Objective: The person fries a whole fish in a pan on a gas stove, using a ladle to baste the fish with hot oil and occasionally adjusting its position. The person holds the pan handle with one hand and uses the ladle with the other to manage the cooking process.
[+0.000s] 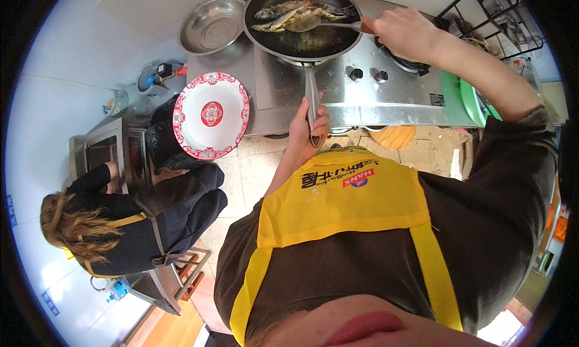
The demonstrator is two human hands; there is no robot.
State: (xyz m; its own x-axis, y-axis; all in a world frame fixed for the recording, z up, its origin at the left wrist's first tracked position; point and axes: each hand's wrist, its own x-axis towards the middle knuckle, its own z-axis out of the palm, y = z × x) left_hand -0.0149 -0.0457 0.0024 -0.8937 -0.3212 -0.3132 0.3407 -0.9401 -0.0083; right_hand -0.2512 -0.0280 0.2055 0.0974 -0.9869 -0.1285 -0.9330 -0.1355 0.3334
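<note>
My left hand (306,125) is closed around the metal handle of a dark frying pan (316,51), which sits on the left side of the steel gas stove. Browned fish (294,18) lie together in the upper part of the pan, and an oily film shines below them. My right hand (402,32) grips the wooden handle of a metal spatula (337,25) from the right; its blade touches the lower fish. An oval white plate with a red patterned rim (211,141) is at the stove's left edge, with no food on it.
A round steel basin (212,26) stands left of the pan. Two control knobs (356,74) are on the stove, with a second burner (405,64) beneath my right forearm. A green basin (470,98) and black wire rack (488,21) are at right. Another person (122,229) bends over a sink at left.
</note>
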